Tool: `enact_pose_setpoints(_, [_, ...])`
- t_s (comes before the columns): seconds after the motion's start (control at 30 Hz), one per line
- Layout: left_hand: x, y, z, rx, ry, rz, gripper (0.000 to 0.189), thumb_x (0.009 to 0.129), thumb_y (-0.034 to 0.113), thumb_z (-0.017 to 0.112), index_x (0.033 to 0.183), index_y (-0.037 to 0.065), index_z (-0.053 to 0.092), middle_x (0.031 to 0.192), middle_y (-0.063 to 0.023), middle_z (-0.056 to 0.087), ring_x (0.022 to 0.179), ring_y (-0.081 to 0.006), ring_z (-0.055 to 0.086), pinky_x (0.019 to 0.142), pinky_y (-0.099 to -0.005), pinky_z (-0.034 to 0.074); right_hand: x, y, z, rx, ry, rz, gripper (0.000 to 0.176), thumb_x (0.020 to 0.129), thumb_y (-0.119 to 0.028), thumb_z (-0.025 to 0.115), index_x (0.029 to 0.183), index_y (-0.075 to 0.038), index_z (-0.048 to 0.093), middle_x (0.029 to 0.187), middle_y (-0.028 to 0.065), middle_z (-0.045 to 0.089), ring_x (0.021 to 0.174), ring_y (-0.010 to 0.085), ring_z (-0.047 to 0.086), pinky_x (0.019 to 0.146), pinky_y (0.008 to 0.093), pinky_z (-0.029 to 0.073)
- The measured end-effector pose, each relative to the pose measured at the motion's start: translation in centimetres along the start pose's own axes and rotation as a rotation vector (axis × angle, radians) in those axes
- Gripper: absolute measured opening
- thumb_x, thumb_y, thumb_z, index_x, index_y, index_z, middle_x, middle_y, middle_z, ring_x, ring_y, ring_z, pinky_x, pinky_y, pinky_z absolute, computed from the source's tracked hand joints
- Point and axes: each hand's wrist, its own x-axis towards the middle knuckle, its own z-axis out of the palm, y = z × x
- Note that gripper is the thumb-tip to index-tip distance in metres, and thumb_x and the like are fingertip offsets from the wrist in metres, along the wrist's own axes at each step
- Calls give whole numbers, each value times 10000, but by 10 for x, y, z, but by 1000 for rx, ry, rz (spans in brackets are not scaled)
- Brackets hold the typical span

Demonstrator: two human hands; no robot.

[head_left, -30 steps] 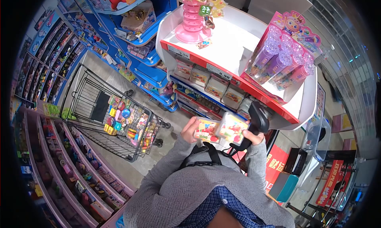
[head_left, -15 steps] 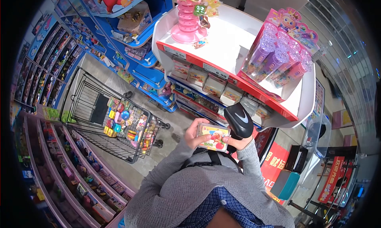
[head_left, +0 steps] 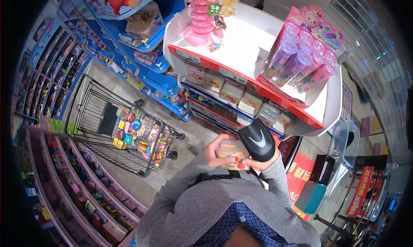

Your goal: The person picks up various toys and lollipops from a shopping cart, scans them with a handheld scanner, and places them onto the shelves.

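In front of my waist, my left hand (head_left: 214, 153) is closed around a clear plastic box with a colourful picture label (head_left: 231, 154), its thumb lying along the lower edge. My right hand (head_left: 268, 162) grips a black handheld barcode scanner (head_left: 257, 139), whose rounded head covers the upper fingers. The right thumb also reaches the near right corner of the box. The scanner's head sits just beside the box's right side. Similar boxes (head_left: 232, 94) stand in a row on the shelf ahead.
A white display shelf with a red edge (head_left: 297, 101) stands ahead, bearing a pink candy stand (head_left: 201, 25) and purple and pink tubes (head_left: 297, 57). On the left is a black wire shopping cart (head_left: 92, 118) with colourful goods, beside pink shelving (head_left: 81, 178). A teal box (head_left: 311, 198) lies right.
The box has tilted, so its top edge now shows and its picture face is seen more obliquely. The scanner has turned and shifted slightly down and left, nearer the box.
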Motion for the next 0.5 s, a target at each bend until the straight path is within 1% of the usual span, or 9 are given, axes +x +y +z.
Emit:
enact_pose_setpoints(0.03, [-2,-5,-1,0,-4,-3,510,669,49,651,1096,22,373,1026,-94,502,951,-149,494,806,-270,411,-2,3,2,0,2,4,562,582,-319,743,1022,-41,531,941,80,587,869,192,572,765,279,441])
enact_pose_setpoints(0.1, [-4,-24,-9,50,7,-115,523,655,70,680,1090,32,392,960,-80,538,886,-147,528,745,-256,448,-9,10,10,344,36,148,531,597,-290,739,1020,-44,533,947,80,586,874,194,569,771,278,438])
enact_pose_setpoints(0.13, [-4,-30,-16,50,3,-118,523,655,70,680,1090,32,392,960,-80,538,886,-147,528,745,-256,448,-14,9,9,444,-39,333,504,606,-268,736,1013,-46,537,954,78,587,879,187,567,775,277,437])
enact_pose_setpoints(0.2, [-5,-35,-34,318,119,47,505,654,84,687,1073,39,408,911,-78,557,829,-138,547,678,-248,474,-18,8,14,393,-24,311,495,607,-257,736,1008,-44,539,953,79,590,882,176,566,776,274,436])
enact_pose_setpoints(0.27, [-10,-33,-51,79,448,-127,478,610,30,689,1016,12,437,897,-94,566,825,-152,558,732,-273,458,-28,17,25,369,9,292,454,613,-207,729,992,-38,545,921,86,602,871,156,571,776,268,438])
enact_pose_setpoints(0.3, [-13,-30,-65,116,484,-86,478,602,30,694,1005,9,437,898,-95,567,814,-153,563,728,-276,462,-33,21,31,419,-7,343,438,615,-171,723,989,-29,544,891,85,611,848,152,580,770,268,444])
enact_pose_setpoints(0.43, [-15,-34,-98,119,571,16,449,598,42,704,961,9,442,891,-94,568,807,-153,566,730,-280,463,-51,32,50,484,-8,290,447,621,-156,713,1008,-20,534,916,95,606,864,169,581,776,272,444])
enact_pose_setpoints(0.47, [-12,-37,-101,136,550,28,449,586,67,738,919,27,439,890,-103,569,819,-155,567,710,-270,472,-52,32,52,478,-15,316,455,620,-158,711,1016,-23,531,922,97,604,871,174,581,777,273,444])
enact_pose_setpoints(0.5, [-5,-41,-102,136,545,28,449,586,67,738,919,27,439,890,-103,569,819,-155,567,710,-270,472,-53,31,54,470,-22,340,463,619,-161,709,1024,-27,528,928,98,603,877,180,581,778,275,445])
